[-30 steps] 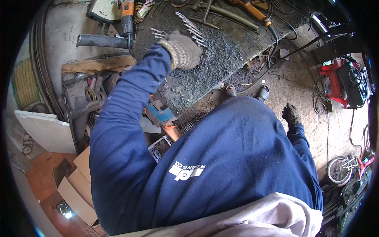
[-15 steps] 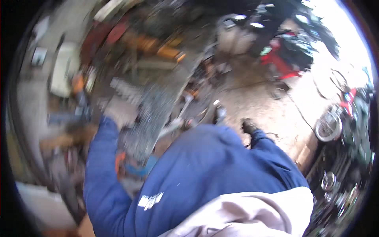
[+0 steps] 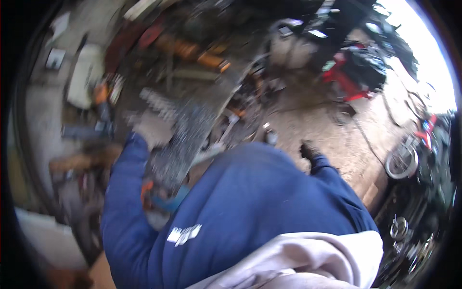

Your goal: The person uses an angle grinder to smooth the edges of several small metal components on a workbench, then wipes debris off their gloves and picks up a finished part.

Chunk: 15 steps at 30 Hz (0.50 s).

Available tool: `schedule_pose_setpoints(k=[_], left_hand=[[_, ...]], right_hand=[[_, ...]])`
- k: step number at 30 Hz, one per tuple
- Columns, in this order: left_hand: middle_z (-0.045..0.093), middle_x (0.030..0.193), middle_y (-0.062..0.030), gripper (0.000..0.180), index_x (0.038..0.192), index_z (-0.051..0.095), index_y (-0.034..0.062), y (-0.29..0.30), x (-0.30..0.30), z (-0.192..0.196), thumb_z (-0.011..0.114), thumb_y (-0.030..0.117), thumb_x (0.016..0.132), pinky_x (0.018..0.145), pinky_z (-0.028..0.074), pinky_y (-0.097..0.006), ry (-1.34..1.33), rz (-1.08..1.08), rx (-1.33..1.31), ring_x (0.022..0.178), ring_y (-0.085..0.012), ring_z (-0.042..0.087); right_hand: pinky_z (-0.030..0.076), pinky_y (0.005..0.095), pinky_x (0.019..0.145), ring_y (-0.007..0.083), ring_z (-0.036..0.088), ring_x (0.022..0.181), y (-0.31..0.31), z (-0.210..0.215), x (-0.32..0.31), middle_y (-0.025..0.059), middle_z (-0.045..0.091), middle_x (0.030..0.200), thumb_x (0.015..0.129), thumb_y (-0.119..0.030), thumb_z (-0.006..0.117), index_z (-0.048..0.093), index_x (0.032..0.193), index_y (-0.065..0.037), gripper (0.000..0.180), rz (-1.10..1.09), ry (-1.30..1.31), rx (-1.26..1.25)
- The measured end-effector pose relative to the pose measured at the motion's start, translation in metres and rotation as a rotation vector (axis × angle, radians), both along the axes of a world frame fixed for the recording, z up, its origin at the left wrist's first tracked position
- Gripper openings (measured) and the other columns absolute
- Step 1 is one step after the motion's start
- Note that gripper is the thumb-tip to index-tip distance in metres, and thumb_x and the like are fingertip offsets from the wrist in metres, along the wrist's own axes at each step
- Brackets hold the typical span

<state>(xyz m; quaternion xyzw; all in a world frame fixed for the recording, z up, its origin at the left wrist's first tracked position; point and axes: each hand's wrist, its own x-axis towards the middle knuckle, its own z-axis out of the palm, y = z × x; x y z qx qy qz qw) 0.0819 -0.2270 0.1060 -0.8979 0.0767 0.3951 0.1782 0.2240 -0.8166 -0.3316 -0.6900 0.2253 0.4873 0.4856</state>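
My left hand (image 3: 155,129) reaches over a cluttered, dark workbench (image 3: 195,127) strewn with metal bits. Motion smears its fingers, so whether they grip anything is unclear. A pale metal strip with a jagged, toothed edge (image 3: 159,103) lies right beside that hand, touching it or nearly so. On my other side, my right hand (image 3: 309,148) hangs low beside my body above the floor. It looks dark, and its fingers cannot be made out. Left of my left hand lies an orange and dark grey tool (image 3: 102,98), its kind blurred.
An orange cylindrical tool (image 3: 211,61) lies farther back on the bench. A blue curved object (image 3: 173,200) is near my left forearm. Beyond the bench edge, a red and black machine (image 3: 349,79) stands on the floor. A wheel (image 3: 402,160) and dark clutter line the right side.
The whole view has shifted slightly, with the bench and floor items sitting a little farther right. Both hands keep about the same places; blur has lessened somewhat.
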Motion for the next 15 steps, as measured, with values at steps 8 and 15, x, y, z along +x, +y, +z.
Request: schedule_pose_setpoints(k=[8, 15], left_hand=[[0.073, 0.107, -0.0109, 0.031, 0.12, 0.073, 0.0195, -0.005, -0.014, 0.065, 0.061, 0.027, 0.093, 0.094, 0.053, -0.045, -0.303, 0.43, -0.219, 0.103, -0.0311, 0.069], [0.075, 0.102, -0.0086, 0.028, 0.118, 0.074, 0.0212, -0.017, -0.001, 0.067, 0.057, 0.024, 0.096, 0.084, 0.059, -0.045, -0.614, 0.246, -0.149, 0.093, -0.0303, 0.073]], right_hand=[[0.044, 0.0429, 0.047, 0.0255, 0.057, 0.058, 0.028, 0.059, -0.029, 0.007, 0.054, 0.07, 0.102, -0.037, 0.056, 0.056, 0.098, -0.007, 0.03, -0.027, 0.042, -0.013], [0.044, 0.0411, 0.043, 0.0245, 0.057, 0.054, 0.041, 0.055, -0.011, 0.0064, 0.053, 0.065, 0.101, -0.036, 0.059, 0.054, 0.093, -0.006, 0.031, -0.079, 0.076, 0.01]])
